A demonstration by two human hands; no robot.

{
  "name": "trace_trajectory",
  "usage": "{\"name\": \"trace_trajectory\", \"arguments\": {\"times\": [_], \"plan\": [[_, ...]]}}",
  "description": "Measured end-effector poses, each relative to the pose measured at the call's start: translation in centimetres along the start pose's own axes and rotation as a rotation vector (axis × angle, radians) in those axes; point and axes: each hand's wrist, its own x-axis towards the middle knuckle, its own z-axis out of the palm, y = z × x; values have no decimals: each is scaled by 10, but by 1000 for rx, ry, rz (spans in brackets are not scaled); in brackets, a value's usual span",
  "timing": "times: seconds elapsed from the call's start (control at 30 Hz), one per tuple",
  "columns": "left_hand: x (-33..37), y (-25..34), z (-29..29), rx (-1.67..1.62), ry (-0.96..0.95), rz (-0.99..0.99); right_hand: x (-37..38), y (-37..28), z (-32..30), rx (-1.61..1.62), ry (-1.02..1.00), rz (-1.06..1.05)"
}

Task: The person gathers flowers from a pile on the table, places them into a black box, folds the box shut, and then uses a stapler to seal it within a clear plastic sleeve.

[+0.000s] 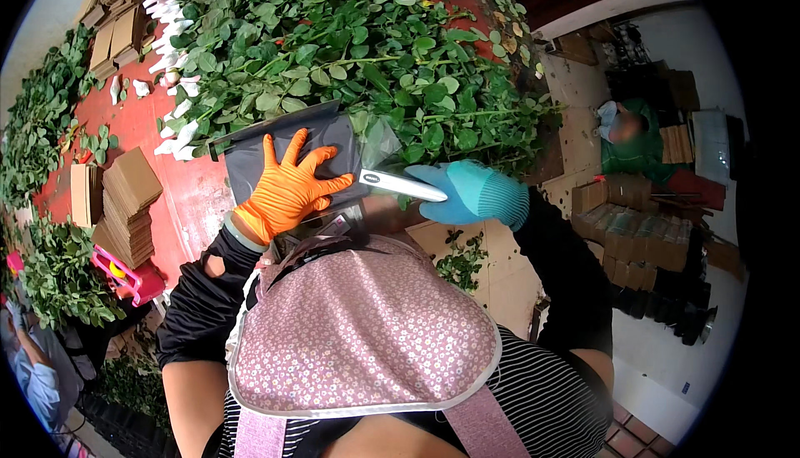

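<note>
My left hand (296, 185), in an orange glove, lies with fingers spread on a dark grey sheet-like panel (239, 176) at the table's near edge. The panel has a raised dark rim along its far side. My right hand (477, 192), in a teal and blue glove, is closed round a long silver tool (408, 185) that looks like a plier stapler. Its wide end points left, close to my left fingertips. Crumpled clear plastic film (381, 145) stands up just beyond that end. Part of the tool's grip is hidden by the glove.
Leafy green stems (333, 33) are heaped beyond my hands, with white-wrapped heads (177, 137) along their left side. Folded cardboard pieces (129, 200) stack on the red table (196, 216), near a pink plastic stand (137, 279). More boxes (637, 241) and another person (625, 129) are at right.
</note>
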Motion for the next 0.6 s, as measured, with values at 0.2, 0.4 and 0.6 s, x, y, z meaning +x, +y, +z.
{"name": "trace_trajectory", "arguments": {"times": [0.2,0.4,0.6], "plan": [[0,-4,3,-21,13,4,22,13,3,460,-186,69],[-2,-7,3,-66,27,16,44,59,27,601,-169,-147],[-2,-7,0,-104,7,-8,60,47,-4,427,-274,-164]]}}
